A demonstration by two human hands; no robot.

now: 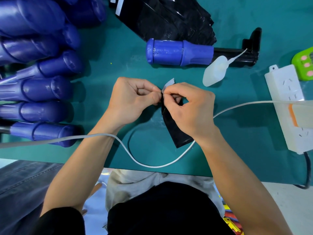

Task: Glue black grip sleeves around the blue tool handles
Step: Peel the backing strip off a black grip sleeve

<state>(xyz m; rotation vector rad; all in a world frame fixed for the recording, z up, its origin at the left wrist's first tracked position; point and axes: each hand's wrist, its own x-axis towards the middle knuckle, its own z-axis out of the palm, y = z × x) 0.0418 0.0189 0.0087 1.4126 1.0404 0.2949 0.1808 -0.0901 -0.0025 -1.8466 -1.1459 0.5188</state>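
Nearest the front edge a white cable (149,164) looped across the green table (101,68), and just beyond it a black grip sleeve (176,133) slanted up from beside the right wrist to where both hands met. The left hand (133,100) and right hand (189,112) each pinched the sleeve's upper end with curled fingers — a pale backing tab (169,83) stuck up between their fingertips. Farther off lay a glue bottle (215,73), then a blue tool handle (179,52) well apart from the hands — a stack of black sleeves (169,17) behind it.
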